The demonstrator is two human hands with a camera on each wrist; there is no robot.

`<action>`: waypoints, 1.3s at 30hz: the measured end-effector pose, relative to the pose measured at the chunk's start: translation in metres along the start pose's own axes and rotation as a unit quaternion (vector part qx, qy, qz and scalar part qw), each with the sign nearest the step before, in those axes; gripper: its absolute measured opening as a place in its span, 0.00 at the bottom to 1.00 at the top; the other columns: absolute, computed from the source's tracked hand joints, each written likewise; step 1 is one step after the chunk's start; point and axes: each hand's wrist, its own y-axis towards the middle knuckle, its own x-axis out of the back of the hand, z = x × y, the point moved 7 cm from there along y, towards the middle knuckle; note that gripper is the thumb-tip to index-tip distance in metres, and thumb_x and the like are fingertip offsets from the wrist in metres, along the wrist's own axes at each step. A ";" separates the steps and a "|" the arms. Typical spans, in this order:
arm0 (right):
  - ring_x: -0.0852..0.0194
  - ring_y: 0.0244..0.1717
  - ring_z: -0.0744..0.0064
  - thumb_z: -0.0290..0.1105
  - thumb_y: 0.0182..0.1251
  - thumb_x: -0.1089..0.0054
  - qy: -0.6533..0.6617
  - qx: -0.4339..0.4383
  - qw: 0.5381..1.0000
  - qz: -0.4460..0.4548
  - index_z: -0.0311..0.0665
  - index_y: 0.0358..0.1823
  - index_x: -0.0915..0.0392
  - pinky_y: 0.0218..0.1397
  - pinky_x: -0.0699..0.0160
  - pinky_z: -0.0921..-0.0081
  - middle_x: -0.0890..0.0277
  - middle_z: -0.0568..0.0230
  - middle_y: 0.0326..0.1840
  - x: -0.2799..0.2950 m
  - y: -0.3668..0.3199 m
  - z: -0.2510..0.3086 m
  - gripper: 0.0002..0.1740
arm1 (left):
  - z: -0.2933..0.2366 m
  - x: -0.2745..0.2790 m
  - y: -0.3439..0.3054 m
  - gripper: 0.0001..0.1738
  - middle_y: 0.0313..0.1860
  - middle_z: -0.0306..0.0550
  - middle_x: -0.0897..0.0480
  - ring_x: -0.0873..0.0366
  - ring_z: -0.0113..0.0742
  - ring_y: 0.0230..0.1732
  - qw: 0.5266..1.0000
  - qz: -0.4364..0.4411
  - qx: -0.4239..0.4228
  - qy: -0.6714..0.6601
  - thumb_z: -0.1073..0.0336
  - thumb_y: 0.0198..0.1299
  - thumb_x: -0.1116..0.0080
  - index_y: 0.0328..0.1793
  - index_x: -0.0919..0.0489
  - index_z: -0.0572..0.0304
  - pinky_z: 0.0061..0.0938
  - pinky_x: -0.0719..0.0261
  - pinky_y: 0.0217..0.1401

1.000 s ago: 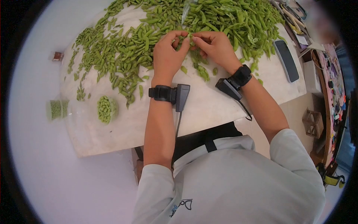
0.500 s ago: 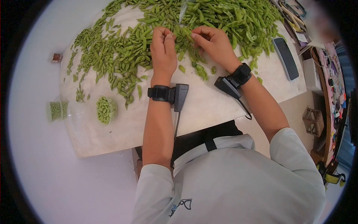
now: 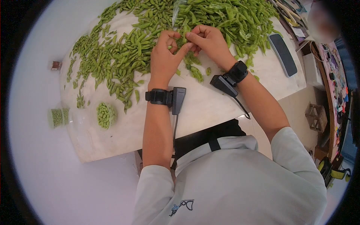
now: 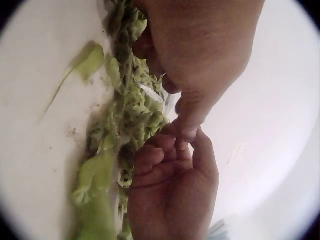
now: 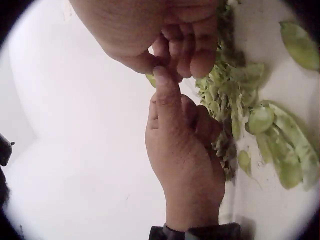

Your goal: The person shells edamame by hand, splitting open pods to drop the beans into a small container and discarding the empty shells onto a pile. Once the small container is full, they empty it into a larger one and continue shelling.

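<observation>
Meeting hands: the person's bare left hand point(image 3: 165, 58) and bare right hand point(image 3: 212, 45) touch at the tips, above the pale, smooth-topped table point(image 3: 204, 103).
Small green pod: what looks like a thin, bright green bean pod point(image 5: 150, 79) shows at the meeting thumbs, mostly hidden by them.
Right fingers: thumb and forefinger together, apparently clamped on the pod; the others curl toward the palm.
Left fingers: thumb stretched across to the right fingertips, the rest bent; whether they pinch the pod too, I cannot tell.
Pod's feel: likely very light, the skin limp but tough, perhaps slick where damp.
Beans' feel: any bean inside would probably be firm, smooth and quick to slip away, and would bruise under a hard squeeze.
Best hold: the pod's two ends or its seam, lightly, between thumb pad and fingertip.
Pod heap: loose, plump green pods point(image 3: 129, 56) spread beyond and left of the hands.
Clear tub: a round, see-through plastic tub point(image 3: 115, 119) of pale green beans point(image 3: 105, 114) stands left of the left forearm.
</observation>
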 end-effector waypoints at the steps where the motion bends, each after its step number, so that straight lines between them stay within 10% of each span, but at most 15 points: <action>1: 0.28 0.23 0.84 0.36 0.65 0.43 0.000 -0.003 1.000 0.003 0.34 0.32 0.25 0.24 0.27 0.85 0.26 0.70 0.23 -0.001 0.000 -0.001 0.12 | 0.001 0.000 0.001 0.14 0.22 0.37 0.29 0.37 0.24 0.25 1.000 0.010 0.011 0.019 0.64 0.55 0.37 0.41 0.27 0.63 0.21 0.36 0.28; 12: 0.32 0.19 0.85 0.35 0.67 0.47 -0.017 0.010 0.999 0.042 0.35 0.27 0.30 0.21 0.32 0.84 0.28 0.70 0.21 -0.005 0.001 0.004 0.13 | 0.001 0.004 0.000 0.16 0.32 0.47 0.18 0.25 0.29 0.32 1.000 -0.014 -0.024 -0.013 0.60 0.57 0.39 0.43 0.20 0.67 0.22 0.28 0.39; 39: 0.33 0.17 0.84 0.34 0.67 0.47 -0.020 0.033 0.999 0.026 0.35 0.25 0.34 0.20 0.33 0.83 0.32 0.70 0.16 -0.010 -0.001 0.004 0.14 | 0.006 -0.001 0.002 0.19 0.23 0.42 0.23 0.33 0.26 0.26 0.993 -0.011 -0.024 -0.113 0.55 0.63 0.46 0.36 0.21 0.67 0.25 0.32 0.30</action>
